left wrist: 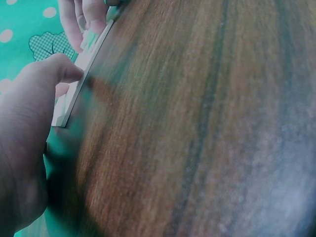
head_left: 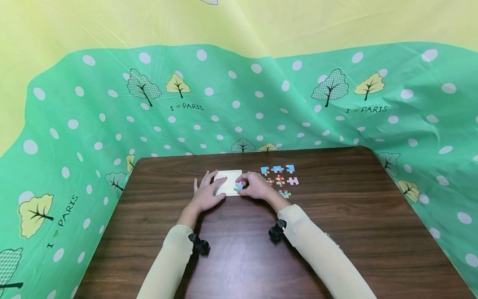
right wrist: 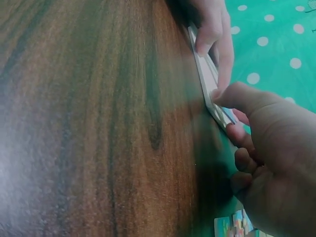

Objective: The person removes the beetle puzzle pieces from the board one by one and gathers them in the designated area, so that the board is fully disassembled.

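Observation:
A white rectangular puzzle tray (head_left: 228,175) lies near the far side of the table. My left hand (head_left: 206,194) rests on its left part with fingers spread, the thumb reaching over the near edge. At the tray's right end, my right hand (head_left: 257,186) pinches a blue and green jigsaw piece (head_left: 238,187) between thumb and fingers, over the tray's lower right corner. In the right wrist view the thumb and fingers of the right hand (right wrist: 276,133) meet at that corner, and the piece is mostly hidden. The left wrist view shows the left thumb against the tray (left wrist: 69,106).
Right of the tray lie several loose jigsaw pieces (head_left: 277,169) in rough rows, some partly behind the right hand. One multicoloured piece (head_left: 285,194) sits nearest me, by the right wrist. A green dotted cloth (head_left: 239,108) hangs behind the dark wooden table (head_left: 336,199).

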The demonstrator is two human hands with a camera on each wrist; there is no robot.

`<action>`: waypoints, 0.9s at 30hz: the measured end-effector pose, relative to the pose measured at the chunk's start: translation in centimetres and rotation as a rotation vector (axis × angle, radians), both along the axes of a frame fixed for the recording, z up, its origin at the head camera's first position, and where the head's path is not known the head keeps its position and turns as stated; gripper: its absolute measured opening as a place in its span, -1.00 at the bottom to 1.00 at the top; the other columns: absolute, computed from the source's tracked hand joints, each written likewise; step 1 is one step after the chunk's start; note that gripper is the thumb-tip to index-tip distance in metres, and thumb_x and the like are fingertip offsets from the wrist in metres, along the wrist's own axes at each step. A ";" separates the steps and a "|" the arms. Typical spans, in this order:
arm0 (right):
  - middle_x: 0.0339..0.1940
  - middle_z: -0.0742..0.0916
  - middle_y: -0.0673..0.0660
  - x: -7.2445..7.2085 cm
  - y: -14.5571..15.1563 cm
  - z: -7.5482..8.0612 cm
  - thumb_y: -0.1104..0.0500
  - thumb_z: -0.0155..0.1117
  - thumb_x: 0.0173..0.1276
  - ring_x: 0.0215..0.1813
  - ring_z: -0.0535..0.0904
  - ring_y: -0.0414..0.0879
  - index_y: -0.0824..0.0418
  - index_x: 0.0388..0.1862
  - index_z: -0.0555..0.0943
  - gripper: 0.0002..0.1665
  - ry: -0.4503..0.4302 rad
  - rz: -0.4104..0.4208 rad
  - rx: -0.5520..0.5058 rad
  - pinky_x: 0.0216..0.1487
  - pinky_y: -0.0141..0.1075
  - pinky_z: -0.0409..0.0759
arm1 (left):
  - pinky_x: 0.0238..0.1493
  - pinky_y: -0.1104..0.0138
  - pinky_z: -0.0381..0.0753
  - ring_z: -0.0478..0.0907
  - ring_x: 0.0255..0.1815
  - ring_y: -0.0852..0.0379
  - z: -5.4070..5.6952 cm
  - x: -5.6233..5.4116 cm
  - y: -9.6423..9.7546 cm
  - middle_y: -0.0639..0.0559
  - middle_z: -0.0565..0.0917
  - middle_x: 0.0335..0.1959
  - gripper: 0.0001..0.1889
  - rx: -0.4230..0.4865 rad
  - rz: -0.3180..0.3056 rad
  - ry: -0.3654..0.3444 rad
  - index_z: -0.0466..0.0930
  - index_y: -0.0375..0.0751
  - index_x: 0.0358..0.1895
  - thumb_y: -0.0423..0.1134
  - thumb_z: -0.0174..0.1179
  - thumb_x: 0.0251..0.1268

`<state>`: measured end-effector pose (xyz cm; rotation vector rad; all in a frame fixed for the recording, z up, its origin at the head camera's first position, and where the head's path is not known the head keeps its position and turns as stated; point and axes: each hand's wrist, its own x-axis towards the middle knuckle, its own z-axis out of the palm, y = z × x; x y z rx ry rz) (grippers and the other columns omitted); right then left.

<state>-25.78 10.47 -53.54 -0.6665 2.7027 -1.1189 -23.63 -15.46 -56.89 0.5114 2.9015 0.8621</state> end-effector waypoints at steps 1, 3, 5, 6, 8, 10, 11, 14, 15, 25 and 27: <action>-0.29 0.71 -0.01 0.0 0.0 0.0 0.14 0.69 0.27 -0.19 0.55 -0.18 0.19 0.09 0.86 -0.59 0.004 0.006 -0.005 -0.05 -0.33 0.52 | 0.76 -0.60 -0.42 -0.14 0.97 -0.35 0.0 0.0 0.0 -0.10 0.14 0.90 -0.27 0.002 0.000 0.000 0.51 0.22 0.68 0.16 0.27 0.45; -0.29 0.72 -0.01 -0.1 0.1 0.0 0.14 0.68 0.27 -0.19 0.56 -0.17 0.19 0.10 0.86 -0.59 0.019 0.016 -0.013 -0.06 -0.32 0.54 | 0.77 -0.59 -0.42 -0.14 0.97 -0.35 0.0 0.0 0.0 -0.10 0.14 0.91 -0.27 0.003 0.000 -0.002 0.51 0.22 0.68 0.16 0.27 0.45; -0.28 0.75 0.02 -0.1 0.2 0.3 0.14 0.67 0.29 -0.18 0.58 -0.16 0.20 0.11 0.86 -0.58 0.028 0.022 -0.012 -0.05 -0.31 0.55 | 0.76 -0.60 -0.42 -0.14 0.97 -0.36 0.0 0.0 0.0 -0.11 0.15 0.90 -0.27 0.004 0.001 0.000 0.51 0.22 0.68 0.16 0.27 0.45; -0.27 0.75 0.02 -0.1 0.3 0.4 0.13 0.67 0.30 -0.18 0.58 -0.15 0.20 0.12 0.86 -0.58 0.030 0.025 -0.010 -0.05 -0.31 0.55 | 0.76 -0.60 -0.42 -0.13 0.97 -0.36 0.0 0.0 0.0 -0.11 0.15 0.90 -0.27 0.003 0.001 0.001 0.51 0.22 0.68 0.15 0.27 0.45; -0.26 0.77 0.07 0.4 0.1 1.5 0.19 0.66 0.30 -0.18 0.60 -0.14 0.23 0.13 0.85 -0.58 0.019 0.016 0.010 -0.05 -0.30 0.55 | 0.76 -0.60 -0.41 -0.13 0.96 -0.37 0.0 0.0 0.0 -0.11 0.16 0.90 -0.27 0.003 0.002 0.006 0.52 0.21 0.67 0.15 0.27 0.45; -0.25 0.77 0.07 0.4 0.1 1.7 0.18 0.67 0.32 -0.18 0.58 -0.15 0.22 0.14 0.85 -0.58 0.018 0.016 0.021 -0.05 -0.31 0.54 | 0.76 -0.61 -0.41 -0.12 0.96 -0.37 0.0 0.0 0.0 -0.12 0.16 0.90 -0.27 0.002 0.002 0.010 0.52 0.21 0.67 0.15 0.27 0.44; -0.24 0.76 0.06 0.5 0.1 1.8 0.17 0.67 0.33 -0.18 0.57 -0.16 0.21 0.15 0.85 -0.58 0.015 0.016 0.025 -0.05 -0.32 0.53 | 0.76 -0.61 -0.41 -0.12 0.96 -0.37 -0.1 0.1 0.0 -0.12 0.16 0.90 -0.27 0.002 0.003 0.012 0.52 0.21 0.67 0.16 0.27 0.44; -0.24 0.75 0.06 0.6 0.2 2.0 0.17 0.68 0.34 -0.18 0.56 -0.17 0.20 0.15 0.85 -0.59 0.008 0.015 0.024 -0.05 -0.33 0.52 | 0.75 -0.62 -0.40 -0.11 0.96 -0.38 -0.1 0.1 0.0 -0.12 0.17 0.89 -0.27 -0.002 0.003 0.018 0.52 0.20 0.67 0.17 0.25 0.43; -0.24 0.75 0.06 0.6 0.2 2.1 0.18 0.68 0.34 -0.18 0.55 -0.17 0.20 0.15 0.85 -0.59 0.007 0.016 0.020 -0.04 -0.32 0.52 | 0.75 -0.62 -0.39 -0.10 0.96 -0.38 -0.1 0.1 0.0 -0.12 0.17 0.89 -0.27 -0.004 0.004 0.020 0.53 0.20 0.67 0.17 0.24 0.42; -0.24 0.74 0.08 1.2 0.9 2.8 0.18 0.68 0.33 -0.16 0.55 -0.16 0.22 0.17 0.85 -0.56 0.032 0.046 0.011 0.00 -0.29 0.54 | 0.75 -0.62 -0.40 -0.10 0.95 -0.39 0.1 0.2 0.2 -0.13 0.17 0.89 -0.26 0.000 0.007 0.011 0.53 0.19 0.66 0.17 0.25 0.40; -0.23 0.74 0.07 1.3 1.2 3.0 0.19 0.68 0.34 -0.14 0.56 -0.16 0.21 0.18 0.85 -0.57 0.031 0.044 0.009 0.01 -0.28 0.55 | 0.75 -0.62 -0.39 -0.09 0.95 -0.39 0.0 0.2 0.2 -0.13 0.17 0.89 -0.26 -0.002 0.006 0.016 0.53 0.18 0.66 0.17 0.24 0.40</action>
